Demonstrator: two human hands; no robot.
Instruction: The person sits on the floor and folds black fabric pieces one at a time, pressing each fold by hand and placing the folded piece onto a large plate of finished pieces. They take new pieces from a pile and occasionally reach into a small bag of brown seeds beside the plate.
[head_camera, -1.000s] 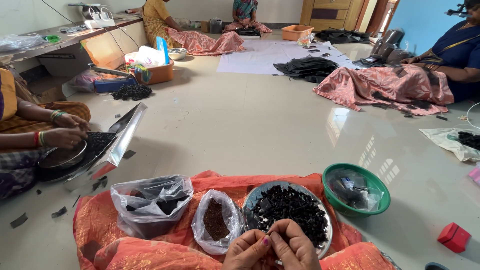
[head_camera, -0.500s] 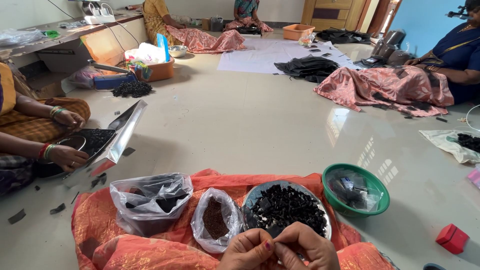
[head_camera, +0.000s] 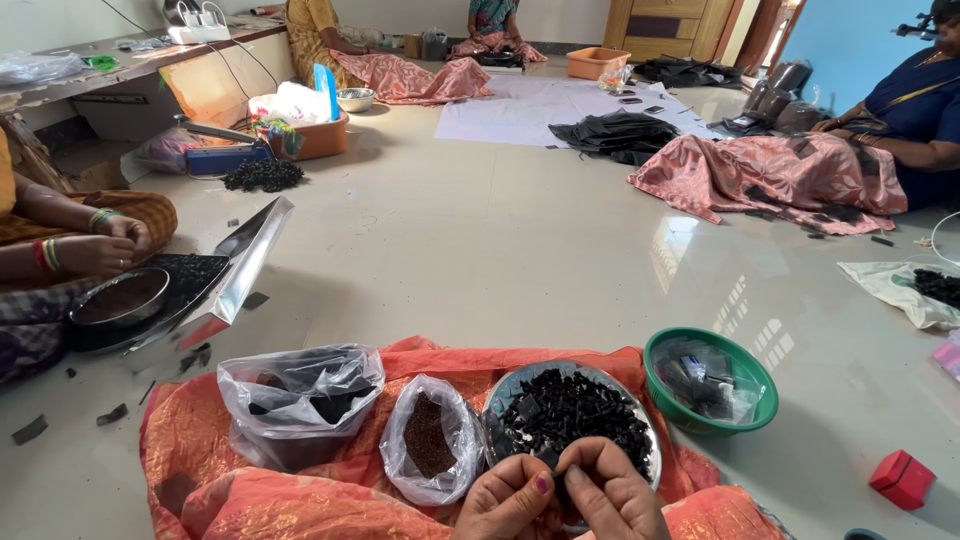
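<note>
My left hand (head_camera: 508, 500) and my right hand (head_camera: 612, 490) meet at the bottom edge, fingertips pinched together on a small black piece (head_camera: 551, 466) over the near rim of a round metal plate (head_camera: 500, 400). The plate is heaped with several black pieces (head_camera: 578, 410). Left of it stands a small clear bag of brown bits (head_camera: 428, 435), then a larger clear bag with black pieces (head_camera: 298, 392). All rest on an orange cloth (head_camera: 200, 440) across my lap.
A green bowl (head_camera: 760, 385) with plastic wrappers sits right of the plate; a red box (head_camera: 904, 478) lies further right. At left a seated person (head_camera: 80, 245) works over a metal tray (head_camera: 235, 265). Other people, pink cloths and black piles lie across the floor.
My hands have stayed over the plate's near rim, fingers shifting slightly on the black piece. The person at left has brought both hands together over their tray.
</note>
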